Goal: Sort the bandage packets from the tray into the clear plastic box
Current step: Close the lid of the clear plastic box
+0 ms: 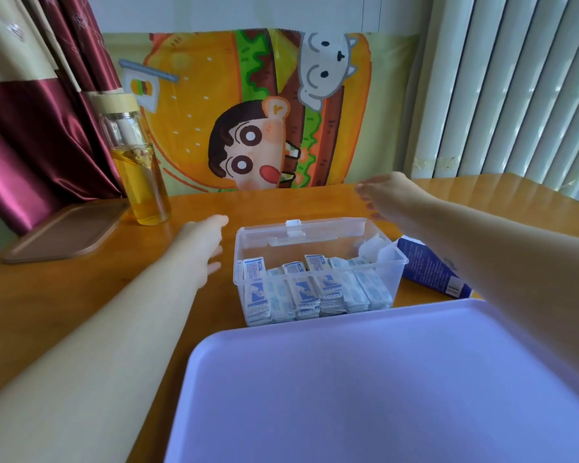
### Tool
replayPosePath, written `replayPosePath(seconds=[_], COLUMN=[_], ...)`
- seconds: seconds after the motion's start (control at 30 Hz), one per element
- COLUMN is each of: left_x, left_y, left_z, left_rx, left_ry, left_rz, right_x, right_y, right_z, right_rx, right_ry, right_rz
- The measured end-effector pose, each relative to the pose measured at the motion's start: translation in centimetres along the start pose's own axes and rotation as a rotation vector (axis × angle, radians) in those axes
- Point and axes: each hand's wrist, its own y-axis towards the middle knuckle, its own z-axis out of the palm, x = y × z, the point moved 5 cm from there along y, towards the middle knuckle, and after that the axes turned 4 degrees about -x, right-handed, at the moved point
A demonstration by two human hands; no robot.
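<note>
The wooden table (pixel 81 295) holds everything. The big purple tray (pixel 348 379) sits nearest. The part I can see has no packets on it, so I think the sorting is nearly done. Just past the tray stands the clear plastic box (pixel 236 248), with its top open so things can go in. A dark blue carton (pixel 432 269) lies just beside the box, on the right. A glass bottle (pixel 141 182) of yellow tea and a flat brown board (pixel 64 232) sit far left, out of the way.

The left hand (pixel 203 248) reaches along the left side of the box. The right hand (pixel 388 195) reaches past its far right corner. Both look blurry. Each grip is loose and open, with nothing in it. Maybe they are going for a lid, but I cannot see one.

The bandage packets (pixel 301 292) stand on end in neat rows inside the box, so more can fit.
</note>
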Motion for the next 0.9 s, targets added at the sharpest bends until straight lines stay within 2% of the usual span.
replayPosePath(seconds=[0.1,0.23,0.37,0.47,0.57,0.63,0.77,0.9], left_x=[1.8,1.6,1.2,0.1,-1.8,-3.4,-6.2,-6.8], left_y=[0.5,0.7,1.6,1.6,0.6,0.1,-1.0,-3.4], left_z=[1.7,3.3,3.7,3.7,3.3,2.9,1.8,0.7], left_rx=[0.128,0.201,0.17,0.175,0.206,0.198,0.186,0.267], left_ry=[-0.108,-0.076,-0.158,-0.161,-0.301,-0.357,-0.275,-0.12], left_rz=[-0.232,-0.241,-0.104,0.034,0.133,0.215,0.429,0.612], right_x=[-2.2,-3.1,-3.2,-2.9,-1.6,-0.7,1.1,3.2], right_y=[0.6,1.5,2.0,2.1,1.9,1.8,1.5,-2.0], right_z=[1.2,2.4,2.8,2.8,2.1,1.2,-1.2,-3.4], right_rx=[0.094,0.163,0.128,0.192,0.244,0.219,0.103,0.056], right_ry=[-0.135,0.038,0.122,0.33,0.528,0.583,0.538,0.252], right_rz=[0.144,0.291,0.28,0.239,0.176,0.121,-0.043,-0.332])
